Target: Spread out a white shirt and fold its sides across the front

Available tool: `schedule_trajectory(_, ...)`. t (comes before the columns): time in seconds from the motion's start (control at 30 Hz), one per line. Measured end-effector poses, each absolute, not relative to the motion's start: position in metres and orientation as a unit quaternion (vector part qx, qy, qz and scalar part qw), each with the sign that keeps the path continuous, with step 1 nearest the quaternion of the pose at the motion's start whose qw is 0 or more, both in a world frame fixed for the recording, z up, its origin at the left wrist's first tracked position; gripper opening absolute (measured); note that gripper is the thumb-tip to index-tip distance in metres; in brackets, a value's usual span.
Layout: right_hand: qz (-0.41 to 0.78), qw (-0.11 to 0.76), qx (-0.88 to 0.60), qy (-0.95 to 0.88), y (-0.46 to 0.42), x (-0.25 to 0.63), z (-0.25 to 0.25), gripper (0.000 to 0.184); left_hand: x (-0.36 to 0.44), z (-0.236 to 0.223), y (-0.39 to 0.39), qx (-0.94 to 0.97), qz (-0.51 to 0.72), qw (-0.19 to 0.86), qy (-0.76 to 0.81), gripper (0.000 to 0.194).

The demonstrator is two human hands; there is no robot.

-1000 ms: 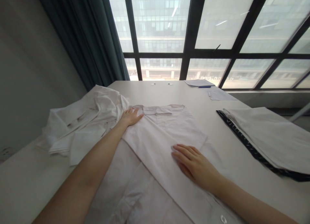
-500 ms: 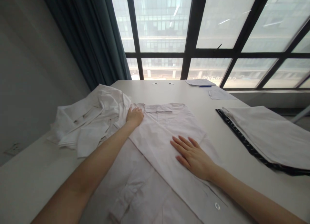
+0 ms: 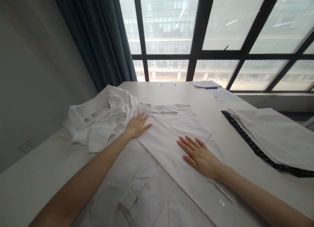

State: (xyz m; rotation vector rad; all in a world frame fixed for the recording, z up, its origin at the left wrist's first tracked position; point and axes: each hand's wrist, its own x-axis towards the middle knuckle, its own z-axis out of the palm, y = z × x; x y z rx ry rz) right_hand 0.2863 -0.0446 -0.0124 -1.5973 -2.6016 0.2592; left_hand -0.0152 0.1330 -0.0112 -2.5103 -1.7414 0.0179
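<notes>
A white shirt (image 3: 169,148) lies spread on the table in front of me, with a sleeve folded lengthwise across its body. On its upper left part my left hand (image 3: 137,125) rests flat, fingers stretched out. My right hand (image 3: 197,153) lies open, palm down, on the right side of the same shirt. Against the shirt's left edge, near my left hand, is a heap of crumpled white garments (image 3: 98,115). The shirt's lower end runs out of the picture.
Folded white garments (image 3: 274,135) lie on a black sheet (image 3: 255,151) at the right. Papers (image 3: 206,84) and a blue pen (image 3: 211,88) are on the table's (image 3: 147,89) far right. Beyond stand a window (image 3: 169,24) and a dark curtain (image 3: 98,34).
My left hand has slid from the shirt's upper left edge a little toward me, its fingers now flatter and more spread. My right hand stays on the shirt. The view has shifted slightly left.
</notes>
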Motion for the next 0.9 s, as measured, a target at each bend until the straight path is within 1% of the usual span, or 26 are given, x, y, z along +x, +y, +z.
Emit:
schedule_trajectory(0.1, 0.1, 0.031, -0.521, -0.847, -0.048, 0.292, -0.012, 0.061, -0.02, -0.014, 0.139, -0.812, -0.009, 0.051, -0.581, 0.068)
schedule_trajectory(0.17, 0.111, 0.036, -0.518, -0.848, -0.048, 0.294, -0.009, 0.061, -0.02, -0.015, 0.137, -0.81, -0.039, 0.069, -0.581, 0.063)
schedule_trajectory(0.2, 0.112, 0.047, -0.517, -0.847, -0.047, 0.293, -0.007, 0.06, -0.02, -0.015, 0.135, -0.809, -0.057, 0.08, -0.58, 0.06)
schedule_trajectory(0.33, 0.1, 0.119, -0.508, -0.847, -0.049, 0.275, 0.0, 0.043, -0.014, -0.007, 0.123, -0.818, -0.103, 0.109, -0.555, 0.046)
schedule_trajectory(0.4, 0.11, 0.142, -0.47, -0.864, -0.054, 0.261, 0.001, 0.042, -0.007, -0.003, 0.114, -0.837, -0.112, 0.107, -0.526, 0.042)
schedule_trajectory(0.5, 0.119, 0.138, -0.423, -0.888, -0.064, 0.243, 0.0, 0.048, 0.008, -0.004, 0.1, -0.885, -0.099, 0.07, -0.449, 0.044)
schedule_trajectory(0.57, 0.116, 0.11, -0.421, -0.893, -0.07, 0.239, -0.001, 0.051, 0.018, -0.009, 0.091, -0.908, -0.07, 0.038, -0.411, 0.051)
schedule_trajectory(0.7, 0.116, 0.054, -0.408, -0.904, -0.076, 0.243, -0.001, 0.051, 0.027, -0.018, 0.084, -0.913, -0.025, -0.004, -0.406, 0.061)
schedule_trajectory(0.9, 0.133, 0.05, -0.39, -0.91, -0.084, 0.254, -0.002, 0.054, 0.024, -0.017, 0.085, -0.912, -0.021, -0.011, -0.409, 0.063)
